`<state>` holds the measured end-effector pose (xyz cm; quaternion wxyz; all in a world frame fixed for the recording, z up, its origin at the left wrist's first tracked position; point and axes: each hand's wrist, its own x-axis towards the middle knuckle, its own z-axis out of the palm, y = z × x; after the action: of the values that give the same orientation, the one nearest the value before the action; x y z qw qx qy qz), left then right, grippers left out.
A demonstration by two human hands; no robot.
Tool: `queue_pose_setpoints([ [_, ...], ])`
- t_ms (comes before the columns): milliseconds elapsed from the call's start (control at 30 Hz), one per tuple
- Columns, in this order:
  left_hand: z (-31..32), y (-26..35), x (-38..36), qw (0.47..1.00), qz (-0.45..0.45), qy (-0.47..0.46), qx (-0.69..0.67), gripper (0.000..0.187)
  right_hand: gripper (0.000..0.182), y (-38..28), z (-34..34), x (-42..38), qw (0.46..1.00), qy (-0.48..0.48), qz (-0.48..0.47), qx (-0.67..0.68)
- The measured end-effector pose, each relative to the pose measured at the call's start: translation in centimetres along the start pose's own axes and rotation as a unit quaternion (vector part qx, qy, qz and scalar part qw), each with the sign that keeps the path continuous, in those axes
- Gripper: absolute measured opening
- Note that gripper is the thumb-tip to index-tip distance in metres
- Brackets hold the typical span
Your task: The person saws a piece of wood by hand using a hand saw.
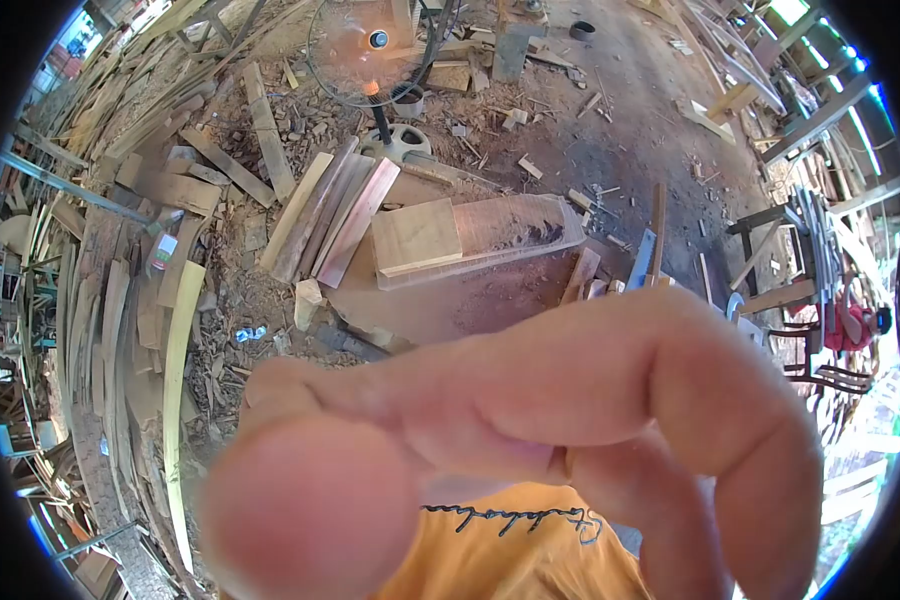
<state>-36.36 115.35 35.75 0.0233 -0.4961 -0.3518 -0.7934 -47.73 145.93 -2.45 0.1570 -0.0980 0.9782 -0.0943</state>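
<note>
Head view: wooden board (pixel 417 236) lies beyond the curled fingers (pixel 570 375), whose hold is unclear.

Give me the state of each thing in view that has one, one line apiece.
Hand: raised close to the camera, fingers bent; left or right unclear.
Fan: upright, blades blurred, probably running.
Slab: lying down, partly covered.
Board: lying on the slab.
Planks: side by side.
Floor: littered with scraps.
Shirt: worn.

Wearer's top (pixel 500 560): orange cloth | marking: dark, looping cursive lettering (pixel 515 522) across it | hand (pixel 540 395): bare, rounded fingertip, creased joints, partly blurred
</note>
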Motion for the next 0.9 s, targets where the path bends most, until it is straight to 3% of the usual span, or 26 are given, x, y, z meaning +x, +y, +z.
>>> queue_pose_setpoints([
  [400, 1.7, 1.0, -0.9, 1.000, -0.004, -0.003, 0.022, 0.054, 0.069, 0.8, 0.9, -0.3, 0.997, 0.027, -0.029, 0.059],
  [500, 2.0, 3.0, -1.9, 0.997, -0.015, 0.034, 0.066, 0.057, 0.067, 0.7, 1.0, -0.5, 0.996, 0.044, -0.016, 0.071],
  [633, 2.0, 5.4, -3.6, 0.969, -0.034, 0.174, 0.175, 0.062, 0.051, -1.6, -2.2, -1.3, 0.992, 0.077, 0.034, 0.090],
  [733, 0.7, 6.0, -6.3, 0.905, -0.071, 0.334, 0.253, 0.062, 0.047, -0.6, -1.4, -0.8, 0.985, 0.125, 0.045, 0.114],
  [800, -0.9, 6.3, -9.2, 0.803, -0.156, 0.475, 0.324, 0.057, 0.044, -0.5, -1.3, -0.9, 0.975, 0.172, 0.027, 0.141],
  [900, -4.7, 5.3, -16.8, 0.613, -0.277, 0.644, 0.364, 0.053, 0.040, -0.6, -2.4, -1.4, 0.965, 0.166, -0.005, 0.202],
])
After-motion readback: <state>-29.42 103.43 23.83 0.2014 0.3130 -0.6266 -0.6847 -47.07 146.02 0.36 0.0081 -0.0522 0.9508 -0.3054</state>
